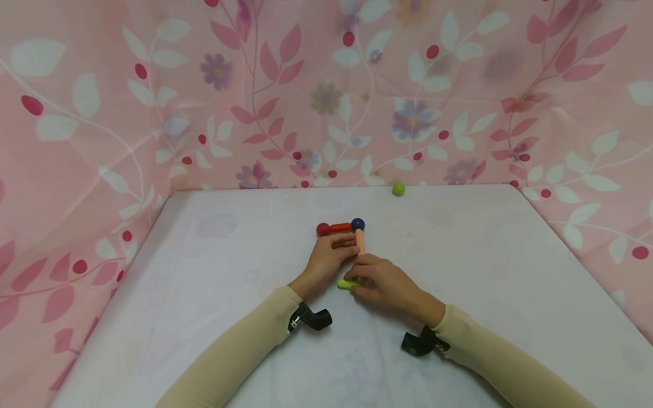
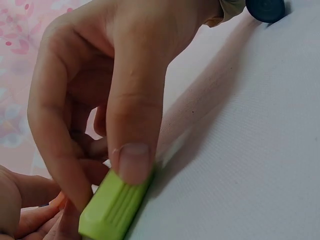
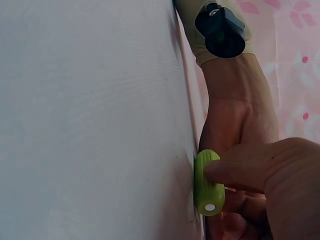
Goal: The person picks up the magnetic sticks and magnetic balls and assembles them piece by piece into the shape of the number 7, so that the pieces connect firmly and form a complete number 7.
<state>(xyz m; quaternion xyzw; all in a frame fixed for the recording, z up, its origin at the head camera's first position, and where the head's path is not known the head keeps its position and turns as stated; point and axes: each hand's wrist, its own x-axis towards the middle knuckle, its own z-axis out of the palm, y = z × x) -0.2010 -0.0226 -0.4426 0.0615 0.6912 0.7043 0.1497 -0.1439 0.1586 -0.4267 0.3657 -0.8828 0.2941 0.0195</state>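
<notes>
My right hand [image 1: 388, 283] pinches a lime-green magnetic stick [image 1: 347, 283] low over the white table. In the right wrist view, my thumb presses on the grooved side of the green stick [image 3: 202, 187], whose pale round end shows. My left hand [image 1: 329, 258] holds a peach-orange stick [image 1: 360, 241] with its fingertips; the stick's near end is hidden by my hands. That stick's far end meets a dark blue ball [image 1: 358, 225]. From the blue ball a red stick [image 1: 340, 227] runs left to a red ball [image 1: 323, 229].
A light green ball [image 1: 398, 188] lies by the table's back edge, right of centre. Pink flowered cloth [image 1: 326, 113] hangs behind and at the sides of the white-covered table [image 1: 484, 266]. Each wrist carries a small black camera [image 1: 316, 319].
</notes>
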